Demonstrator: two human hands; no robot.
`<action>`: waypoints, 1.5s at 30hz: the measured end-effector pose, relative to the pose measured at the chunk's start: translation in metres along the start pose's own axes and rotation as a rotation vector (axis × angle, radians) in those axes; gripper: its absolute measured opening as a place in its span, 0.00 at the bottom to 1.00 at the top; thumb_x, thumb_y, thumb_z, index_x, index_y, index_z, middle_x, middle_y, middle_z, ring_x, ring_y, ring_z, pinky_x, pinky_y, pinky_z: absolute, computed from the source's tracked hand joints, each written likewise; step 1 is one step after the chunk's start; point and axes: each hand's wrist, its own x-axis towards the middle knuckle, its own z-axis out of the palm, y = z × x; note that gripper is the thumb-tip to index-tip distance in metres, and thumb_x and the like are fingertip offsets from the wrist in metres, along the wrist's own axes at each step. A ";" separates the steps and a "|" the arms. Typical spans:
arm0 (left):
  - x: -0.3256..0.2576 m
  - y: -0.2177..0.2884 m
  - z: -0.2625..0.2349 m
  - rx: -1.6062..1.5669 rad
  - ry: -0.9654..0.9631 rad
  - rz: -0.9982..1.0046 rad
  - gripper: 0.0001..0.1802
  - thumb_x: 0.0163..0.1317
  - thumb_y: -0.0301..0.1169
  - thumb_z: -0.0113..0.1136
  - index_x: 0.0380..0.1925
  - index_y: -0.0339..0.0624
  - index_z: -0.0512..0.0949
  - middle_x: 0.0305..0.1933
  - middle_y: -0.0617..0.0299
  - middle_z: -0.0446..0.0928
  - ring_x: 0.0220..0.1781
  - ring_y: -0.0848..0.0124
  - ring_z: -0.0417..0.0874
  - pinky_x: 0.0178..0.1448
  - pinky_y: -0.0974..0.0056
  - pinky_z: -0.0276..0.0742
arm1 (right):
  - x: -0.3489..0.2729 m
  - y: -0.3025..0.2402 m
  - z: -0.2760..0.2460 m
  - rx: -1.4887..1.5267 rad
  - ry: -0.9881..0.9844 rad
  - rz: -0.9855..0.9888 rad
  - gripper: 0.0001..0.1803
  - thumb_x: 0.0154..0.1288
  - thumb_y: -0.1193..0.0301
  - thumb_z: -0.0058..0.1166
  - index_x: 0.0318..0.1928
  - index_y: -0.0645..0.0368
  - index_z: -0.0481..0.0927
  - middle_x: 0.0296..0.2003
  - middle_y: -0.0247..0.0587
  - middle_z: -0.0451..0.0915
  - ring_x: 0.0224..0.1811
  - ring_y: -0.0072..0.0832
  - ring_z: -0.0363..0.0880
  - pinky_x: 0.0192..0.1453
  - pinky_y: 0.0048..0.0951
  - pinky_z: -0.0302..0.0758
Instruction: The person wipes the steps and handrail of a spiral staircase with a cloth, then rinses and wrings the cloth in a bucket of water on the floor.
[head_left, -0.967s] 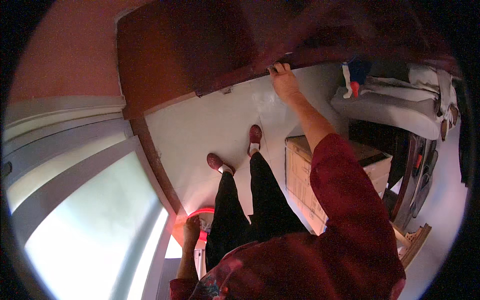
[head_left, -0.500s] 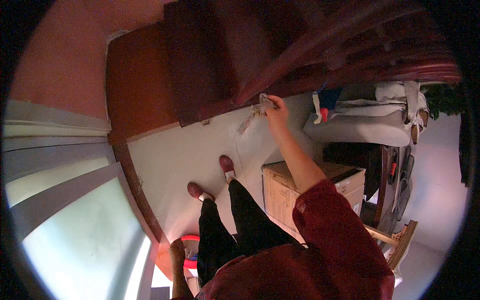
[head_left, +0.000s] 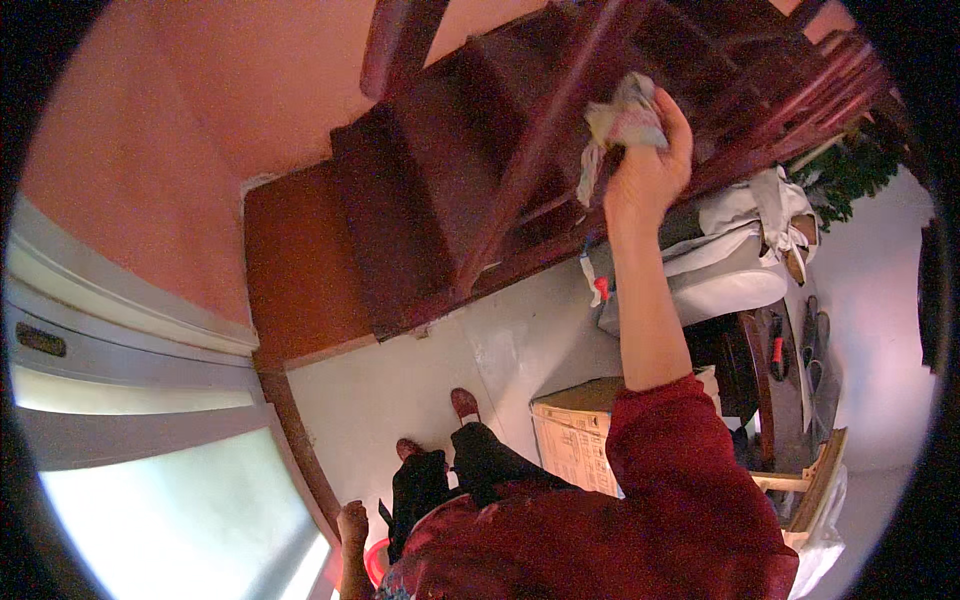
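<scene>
We see the crumpled, pale, mottled cloth (head_left: 628,115), grasped in our right hand (head_left: 648,190), shift from the foot of the dark red wooden handrail (head_left: 530,165) to beside its higher stretch, seemingly within reach. Our left hand (head_left: 352,522) curls near the red, round-rimmed container (head_left: 374,562); we cannot tell whether it grips anything.

The crumpled pale rag with faint coloured patches (head_left: 627,115) looks like thin, matt, creased cloth. The long dark red-brown handrail (head_left: 545,140) looks like smooth wood with a glossy varnish, while the boxy tan carton (head_left: 575,440) shows dull, plain cardboard. The pale floor (head_left: 370,400) appears smooth with a soft sheen, and the loose dark red top (head_left: 660,470) is matt fabric.
</scene>
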 end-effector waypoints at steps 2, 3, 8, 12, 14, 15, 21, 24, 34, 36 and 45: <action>0.011 -0.017 -0.012 0.195 0.011 0.158 0.12 0.54 0.30 0.47 0.30 0.35 0.78 0.31 0.47 0.78 0.31 0.56 0.80 0.36 0.58 0.76 | 0.007 -0.002 0.024 -0.105 -0.053 -0.040 0.24 0.50 0.84 0.48 0.51 0.64 0.68 0.46 0.39 0.72 0.46 0.27 0.72 0.48 0.25 0.72; 0.020 -0.017 -0.001 0.078 0.197 0.184 0.12 0.54 0.30 0.45 0.27 0.36 0.78 0.30 0.47 0.77 0.31 0.53 0.79 0.35 0.54 0.75 | 0.010 0.002 0.032 -0.059 -0.096 -0.052 0.26 0.50 0.84 0.49 0.53 0.63 0.67 0.46 0.40 0.72 0.45 0.27 0.73 0.47 0.26 0.73; 0.042 -0.026 0.013 0.403 0.025 0.116 0.10 0.52 0.30 0.47 0.23 0.39 0.77 0.31 0.51 0.78 0.33 0.54 0.79 0.36 0.54 0.76 | -0.003 0.018 0.050 0.108 -0.126 0.037 0.36 0.46 0.85 0.56 0.57 0.63 0.57 0.46 0.47 0.70 0.40 0.28 0.76 0.43 0.27 0.75; 0.042 -0.033 0.025 0.298 -0.051 0.125 0.11 0.52 0.33 0.47 0.28 0.45 0.79 0.39 0.54 0.78 0.36 0.55 0.80 0.41 0.55 0.77 | -0.019 0.046 0.040 0.147 -0.202 0.161 0.39 0.43 0.86 0.58 0.57 0.59 0.56 0.48 0.46 0.69 0.38 0.28 0.76 0.43 0.27 0.76; 0.033 -0.032 0.029 0.132 -0.023 -0.029 0.11 0.52 0.33 0.47 0.29 0.47 0.80 0.39 0.54 0.78 0.37 0.55 0.80 0.41 0.55 0.76 | -0.049 0.070 0.026 -0.121 -0.214 0.178 0.40 0.42 0.82 0.62 0.57 0.59 0.58 0.48 0.45 0.71 0.45 0.30 0.73 0.48 0.30 0.73; 0.033 -0.057 0.025 0.512 -0.233 0.133 0.11 0.52 0.34 0.48 0.31 0.50 0.80 0.40 0.53 0.77 0.37 0.54 0.79 0.39 0.56 0.76 | -0.071 0.077 0.027 -0.034 -0.214 0.409 0.39 0.43 0.79 0.64 0.57 0.60 0.59 0.47 0.45 0.72 0.50 0.31 0.70 0.52 0.30 0.69; 0.014 -0.066 0.022 0.383 -0.236 0.077 0.12 0.51 0.35 0.50 0.32 0.45 0.79 0.33 0.52 0.79 0.32 0.59 0.81 0.36 0.61 0.76 | -0.152 0.169 -0.022 -0.496 -0.309 0.213 0.37 0.44 0.71 0.61 0.56 0.65 0.61 0.50 0.51 0.68 0.54 0.39 0.67 0.57 0.34 0.64; -0.005 -0.024 -0.002 -0.195 0.052 -0.015 0.10 0.53 0.36 0.52 0.28 0.43 0.78 0.29 0.51 0.78 0.31 0.54 0.79 0.33 0.54 0.74 | -0.141 0.156 -0.031 -0.574 -0.305 0.210 0.35 0.45 0.72 0.61 0.55 0.67 0.61 0.49 0.49 0.70 0.52 0.34 0.69 0.56 0.30 0.64; -0.002 0.056 -0.038 0.236 -0.187 -0.251 0.09 0.53 0.33 0.50 0.24 0.40 0.77 0.28 0.47 0.76 0.31 0.50 0.78 0.35 0.52 0.73 | -0.021 0.036 0.038 -0.119 -0.129 -0.069 0.29 0.53 0.67 0.55 0.54 0.64 0.63 0.50 0.43 0.68 0.51 0.32 0.65 0.58 0.31 0.60; -0.005 0.089 -0.066 0.128 -0.067 -0.051 0.10 0.56 0.31 0.47 0.29 0.39 0.77 0.34 0.51 0.77 0.35 0.54 0.79 0.38 0.54 0.76 | 0.010 0.022 0.052 0.283 -0.208 0.078 0.30 0.57 0.60 0.50 0.60 0.49 0.60 0.58 0.51 0.64 0.51 0.45 0.70 0.52 0.37 0.67; -0.007 0.114 -0.052 0.156 -0.177 -0.005 0.11 0.49 0.33 0.52 0.28 0.39 0.78 0.40 0.56 0.77 0.40 0.59 0.78 0.45 0.61 0.74 | -0.129 0.114 -0.065 -0.188 -0.345 0.557 0.15 0.67 0.66 0.38 0.50 0.61 0.68 0.44 0.43 0.73 0.47 0.30 0.71 0.55 0.27 0.65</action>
